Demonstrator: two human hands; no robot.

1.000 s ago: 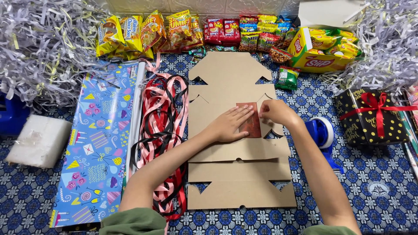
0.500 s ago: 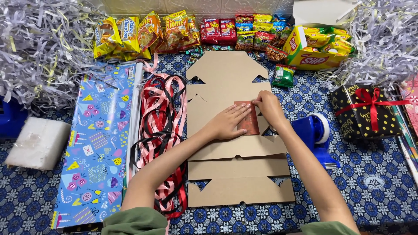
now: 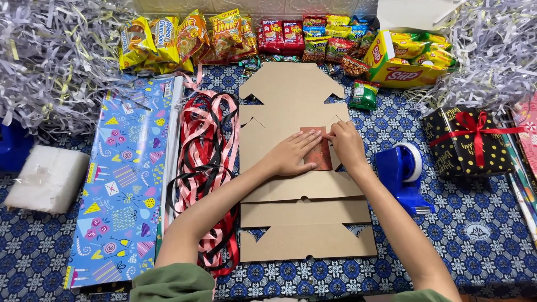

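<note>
- Our left hand [image 3: 292,155] lies flat, pinning the small red-brown card [image 3: 319,150] onto the flat cardboard box blank [image 3: 302,190].
- Right hand [image 3: 345,144] pinches its upper right corner.
- Looks thin, light, bendy, so we'd grip edges.

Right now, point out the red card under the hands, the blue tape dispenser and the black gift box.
red card [image 3: 320,158], head view, lower bare part.
blue tape dispenser [image 3: 398,170], head view, blue body.
black gift box [image 3: 456,154], head view, dotted top left of the ribbon.
</note>
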